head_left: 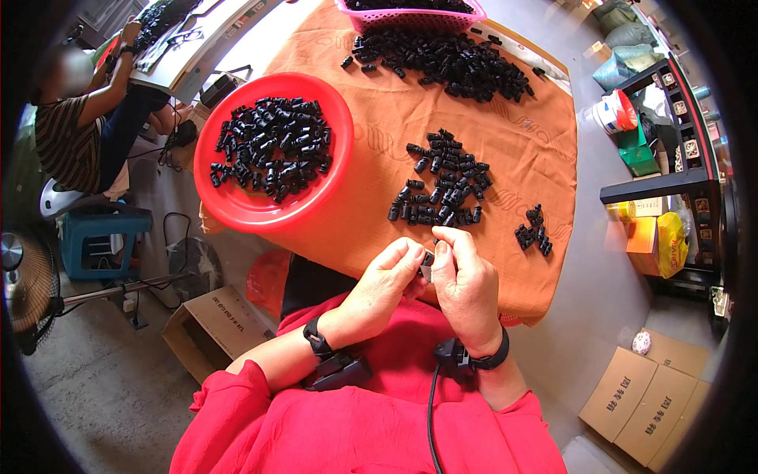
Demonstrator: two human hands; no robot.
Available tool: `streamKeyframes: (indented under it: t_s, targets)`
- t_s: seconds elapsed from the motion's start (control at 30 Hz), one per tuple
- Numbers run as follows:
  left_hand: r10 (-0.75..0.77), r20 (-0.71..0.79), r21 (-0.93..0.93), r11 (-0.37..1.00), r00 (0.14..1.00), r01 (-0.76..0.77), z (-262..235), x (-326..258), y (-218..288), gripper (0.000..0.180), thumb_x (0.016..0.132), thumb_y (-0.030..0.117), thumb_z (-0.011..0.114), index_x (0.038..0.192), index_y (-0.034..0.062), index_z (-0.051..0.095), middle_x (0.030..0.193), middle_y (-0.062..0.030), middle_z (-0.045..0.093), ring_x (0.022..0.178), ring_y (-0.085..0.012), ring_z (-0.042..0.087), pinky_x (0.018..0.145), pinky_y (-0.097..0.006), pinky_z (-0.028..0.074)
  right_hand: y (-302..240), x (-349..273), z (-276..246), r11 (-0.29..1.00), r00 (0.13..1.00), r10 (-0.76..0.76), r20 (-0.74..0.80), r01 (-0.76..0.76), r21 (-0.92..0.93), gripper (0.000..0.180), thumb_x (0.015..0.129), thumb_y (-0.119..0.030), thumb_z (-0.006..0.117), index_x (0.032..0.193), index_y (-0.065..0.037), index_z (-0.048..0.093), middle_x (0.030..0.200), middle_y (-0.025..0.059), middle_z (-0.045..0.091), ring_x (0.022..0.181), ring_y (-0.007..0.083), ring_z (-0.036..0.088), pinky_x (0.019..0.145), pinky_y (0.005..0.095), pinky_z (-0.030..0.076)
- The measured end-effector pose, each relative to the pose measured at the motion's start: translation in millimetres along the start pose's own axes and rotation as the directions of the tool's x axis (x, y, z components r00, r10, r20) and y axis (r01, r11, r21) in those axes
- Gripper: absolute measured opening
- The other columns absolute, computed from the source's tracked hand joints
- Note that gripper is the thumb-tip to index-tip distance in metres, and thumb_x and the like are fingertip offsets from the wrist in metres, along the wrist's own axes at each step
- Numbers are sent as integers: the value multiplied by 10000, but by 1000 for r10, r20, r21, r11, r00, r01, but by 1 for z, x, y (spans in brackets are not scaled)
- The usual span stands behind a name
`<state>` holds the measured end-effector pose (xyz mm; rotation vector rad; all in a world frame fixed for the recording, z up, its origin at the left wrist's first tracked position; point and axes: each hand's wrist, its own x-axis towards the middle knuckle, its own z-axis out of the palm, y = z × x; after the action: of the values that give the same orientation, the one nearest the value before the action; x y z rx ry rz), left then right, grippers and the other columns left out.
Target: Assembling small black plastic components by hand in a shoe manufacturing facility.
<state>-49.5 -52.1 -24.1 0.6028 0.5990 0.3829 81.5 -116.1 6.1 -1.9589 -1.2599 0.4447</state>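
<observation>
My left hand (pixel 390 272) and my right hand (pixel 466 278) meet at the near edge of the orange cloth. Between their fingertips is a small black plastic fitting (pixel 427 261), mostly covered by the fingers. Both hands are closed on it. Just beyond lies a loose group of similar black fittings (pixel 446 180). To the left, a red round basin (pixel 341 130) holds a heap of the same black pieces. A smaller cluster of black parts (pixel 535 231) rests to the right of my right hand.
At the table's far side, a big pile of black parts (pixel 450 62) spreads before a pink basket (pixel 418 19). Another person (pixel 87 126) sits at a white table on the left, near a blue stool (pixel 103 241) and a fan (pixel 28 276). Right stand a black shelf (pixel 663 189) and cardboard boxes (pixel 643 399).
</observation>
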Motion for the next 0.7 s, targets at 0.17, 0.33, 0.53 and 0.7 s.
streamKeyframes:
  t_s: [0.17, 0.33, 0.53, 0.7]
  targets:
    - [5, -40, 30, 1000, 999, -4, 2, 0, -1, 210, 1052, 287, 486, 976, 100, 542, 846, 23, 535, 745, -49, 476, 668, -211, 407, 1, -2, 0, 1000, 999, 7, 34, -7, -5, 172, 990, -93, 528, 1115, -16, 618, 773, 128, 663, 651, 216, 675, 587, 331, 517]
    - [0, -44, 37, 999, 999, 1, 3, 0, 0, 209, 1051, 287, 488, 971, 102, 540, 844, 24, 534, 745, -50, 475, 663, -212, 401, 0, -1, -1, 1000, 999, 22, 31, -21, -6, 172, 989, -95, 530, 1113, -19, 622, 783, 133, 668, 656, 216, 678, 586, 331, 517]
    - [-1, -30, 56, 998, 1000, 3, 0, 1, -2, 205, 1046, 308, 493, 973, 122, 540, 843, 32, 561, 755, -63, 531, 678, -225, 436, -1, -2, -2, 1000, 999, 9, 34, -9, -23, 171, 987, -94, 530, 1110, -21, 624, 784, 140, 667, 652, 225, 678, 582, 336, 517]
    - [7, -31, 66, 998, 999, -4, 0, 0, -2, 194, 1045, 294, 496, 960, 124, 534, 825, 30, 557, 732, -64, 521, 653, -224, 423, 0, -1, 0, 1000, 1000, -4, 21, 4, -27, 164, 971, -110, 550, 1098, -40, 627, 738, 158, 660, 647, 286, 673, 572, 389, 513]
